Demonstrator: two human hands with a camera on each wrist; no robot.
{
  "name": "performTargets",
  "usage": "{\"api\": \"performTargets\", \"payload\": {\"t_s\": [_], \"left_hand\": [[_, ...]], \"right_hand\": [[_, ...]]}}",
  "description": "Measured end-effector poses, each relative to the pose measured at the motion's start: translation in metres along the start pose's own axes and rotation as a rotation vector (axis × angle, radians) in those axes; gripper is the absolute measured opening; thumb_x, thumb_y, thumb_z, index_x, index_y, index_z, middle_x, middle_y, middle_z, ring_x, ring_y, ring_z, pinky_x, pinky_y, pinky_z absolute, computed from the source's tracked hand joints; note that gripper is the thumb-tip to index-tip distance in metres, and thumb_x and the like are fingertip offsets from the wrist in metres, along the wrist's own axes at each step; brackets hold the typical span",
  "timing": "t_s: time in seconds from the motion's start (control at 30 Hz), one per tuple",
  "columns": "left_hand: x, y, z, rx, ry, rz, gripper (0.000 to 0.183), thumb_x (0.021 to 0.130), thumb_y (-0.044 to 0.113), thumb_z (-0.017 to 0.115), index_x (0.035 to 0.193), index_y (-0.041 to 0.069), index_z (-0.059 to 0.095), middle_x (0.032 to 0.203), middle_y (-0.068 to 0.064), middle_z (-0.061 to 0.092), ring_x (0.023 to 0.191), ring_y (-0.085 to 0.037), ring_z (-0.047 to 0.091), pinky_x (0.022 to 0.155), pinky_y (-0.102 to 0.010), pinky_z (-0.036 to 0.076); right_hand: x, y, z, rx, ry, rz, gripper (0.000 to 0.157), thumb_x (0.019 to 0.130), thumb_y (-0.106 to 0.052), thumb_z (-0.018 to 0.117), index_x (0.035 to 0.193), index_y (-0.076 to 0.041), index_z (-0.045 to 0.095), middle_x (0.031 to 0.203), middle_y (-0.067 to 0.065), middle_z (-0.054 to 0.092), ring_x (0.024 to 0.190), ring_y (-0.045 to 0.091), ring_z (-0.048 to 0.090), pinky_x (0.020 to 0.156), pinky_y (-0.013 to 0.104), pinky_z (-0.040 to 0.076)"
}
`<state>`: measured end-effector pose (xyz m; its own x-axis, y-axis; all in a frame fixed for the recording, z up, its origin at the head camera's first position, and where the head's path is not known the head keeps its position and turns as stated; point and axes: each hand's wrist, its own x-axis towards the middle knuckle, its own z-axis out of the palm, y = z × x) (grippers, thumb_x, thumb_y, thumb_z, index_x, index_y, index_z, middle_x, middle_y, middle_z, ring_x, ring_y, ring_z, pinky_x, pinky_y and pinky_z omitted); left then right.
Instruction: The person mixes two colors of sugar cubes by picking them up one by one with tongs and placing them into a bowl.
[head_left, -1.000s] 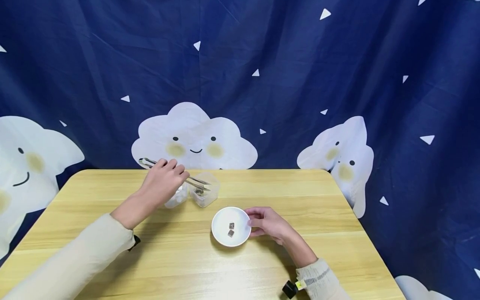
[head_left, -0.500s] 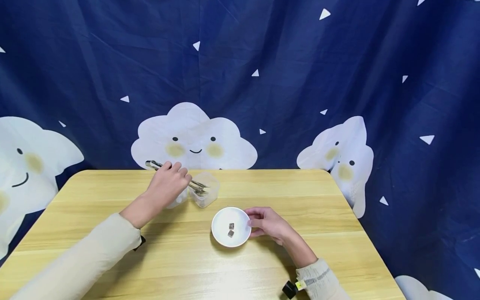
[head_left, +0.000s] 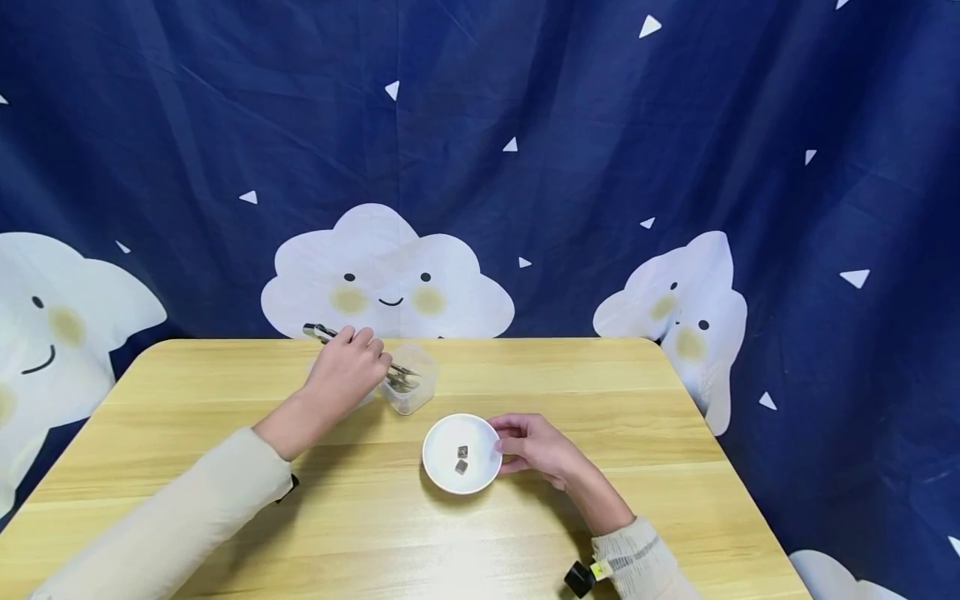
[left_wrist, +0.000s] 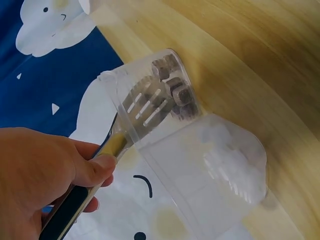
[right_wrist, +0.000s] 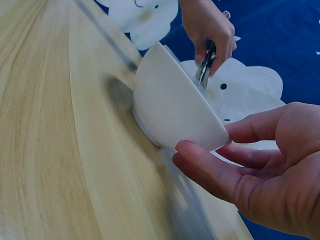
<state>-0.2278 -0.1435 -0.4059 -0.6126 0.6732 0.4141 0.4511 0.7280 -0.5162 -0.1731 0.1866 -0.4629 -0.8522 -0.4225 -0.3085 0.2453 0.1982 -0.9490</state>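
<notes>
My left hand (head_left: 343, 375) holds metal tongs (left_wrist: 116, 145) with slotted ends by their dark-sided handles. The tong ends are inside a clear plastic container (head_left: 424, 390), against several brown cubes (left_wrist: 182, 96) at its bottom. Whether a cube is between the tong ends, I cannot tell. Beside that container is a second clear one (left_wrist: 175, 170) with white lumps (left_wrist: 232, 170) inside; in the head view my left hand mostly covers it. My right hand (head_left: 536, 450) pinches the right rim of a white bowl (head_left: 441, 450), in which two brown cubes (head_left: 462, 460) lie.
Everything stands on a light wooden table (head_left: 600, 400). Behind its far edge hangs a dark blue curtain (head_left: 570, 167) printed with clouds and white triangles. The bowl is nearer to me than the containers. Each wrist wears a small black device (head_left: 580, 578).
My left hand has moved a little right and nearer, and the tong ends have gone lower into the container and closer together. The right hand and the bowl have stayed put.
</notes>
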Motion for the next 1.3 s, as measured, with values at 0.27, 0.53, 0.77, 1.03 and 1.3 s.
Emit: {"api": "performTargets", "payload": {"t_s": [0.27,0.53,0.77,1.03,1.3], "left_hand": [[-0.0008,0.0016,0.0008,-0.003,0.004,-0.003,0.012,0.080,0.001,0.075,0.083,0.013,0.074,0.076,-0.003,0.065,0.077,-0.024,0.052,0.070,-0.035,0.040],[-0.0022,0.0019,0.0044,-0.005,0.023,0.001,0.010,0.083,0.003,0.075,0.083,0.013,0.075,0.076,-0.003,0.067,0.078,-0.025,0.054,0.071,-0.036,0.040],[-0.0031,0.0011,0.0057,0.008,0.015,-0.005,0.011,0.081,0.002,0.077,0.084,0.012,0.075,0.077,-0.004,0.067,0.079,-0.026,0.054,0.072,-0.037,0.041],[-0.0033,0.0005,0.0047,-0.009,0.002,-0.010,0.012,0.081,0.001,0.077,0.084,0.012,0.075,0.079,-0.004,0.069,0.079,-0.026,0.055,0.072,-0.037,0.041],[-0.0031,-0.0006,0.0048,-0.020,0.020,-0.010,0.013,0.078,0.000,0.076,0.081,0.013,0.073,0.075,-0.003,0.066,0.076,-0.024,0.054,0.069,-0.035,0.039]], "right_hand": [[0.0001,-0.0001,-0.0001,-0.003,-0.004,-0.002,0.045,0.098,-0.002,0.060,0.141,0.011,0.054,0.129,0.027,0.063,0.098,0.022,0.072,0.084,0.041,0.064],[0.0004,0.0011,-0.0003,0.002,-0.006,-0.004,0.044,0.098,-0.002,0.060,0.140,0.011,0.054,0.128,0.027,0.064,0.097,0.021,0.072,0.083,0.040,0.064],[0.0004,0.0010,-0.0004,-0.001,-0.006,-0.002,0.044,0.098,-0.002,0.060,0.140,0.011,0.055,0.128,0.027,0.064,0.097,0.022,0.072,0.083,0.041,0.064],[0.0009,0.0002,0.0003,-0.002,-0.002,-0.005,0.044,0.098,-0.002,0.060,0.140,0.011,0.054,0.129,0.027,0.063,0.098,0.021,0.072,0.084,0.041,0.064],[0.0012,0.0013,0.0007,-0.005,-0.002,-0.008,0.044,0.098,-0.003,0.060,0.140,0.010,0.054,0.128,0.026,0.064,0.098,0.020,0.071,0.082,0.038,0.064]]}}
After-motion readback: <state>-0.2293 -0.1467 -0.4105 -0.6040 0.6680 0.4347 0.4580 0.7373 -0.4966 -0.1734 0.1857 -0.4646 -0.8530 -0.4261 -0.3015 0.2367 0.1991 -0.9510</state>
